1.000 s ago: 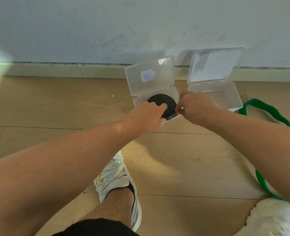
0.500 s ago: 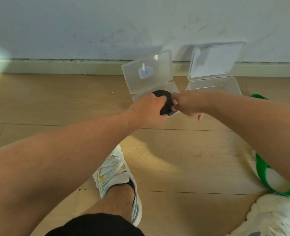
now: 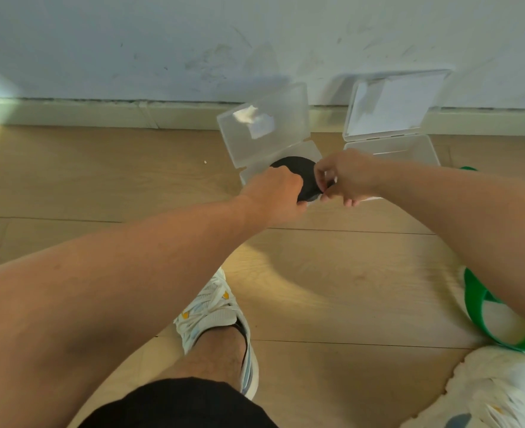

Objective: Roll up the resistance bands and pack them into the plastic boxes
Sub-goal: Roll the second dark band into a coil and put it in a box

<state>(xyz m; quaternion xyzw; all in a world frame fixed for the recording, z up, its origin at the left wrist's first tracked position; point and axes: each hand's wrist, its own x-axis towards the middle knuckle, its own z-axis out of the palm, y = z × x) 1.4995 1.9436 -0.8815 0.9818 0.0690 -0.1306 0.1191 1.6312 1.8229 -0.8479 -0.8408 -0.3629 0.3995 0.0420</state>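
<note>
Green band (image 3: 483, 319) loose on floor (image 3: 332, 273), near right. Left hand (image 3: 273, 193) grips black roll (image 3: 298, 174) sitting in left box (image 3: 312, 152); right hand (image 3: 344, 177), fingers pinching its edge. Right box (image 3: 421, 146) beyond, lid up against wall.

A pale wall (image 3: 193, 41), scuffed with faint grey marks, ran across the top of the scene, meeting a light baseboard (image 3: 100, 114) along its foot. Below the baseboard, a floor (image 3: 332, 273) of light wooden planks spread toward the camera, its seams running parallel to the wall. Sunlight fell in a bright patch at the wall's far left end, spilling over the baseboard and onto the boards beneath it. A warmer pool of light lay on the planks farther from the wall, ringed by soft shadow.
</note>
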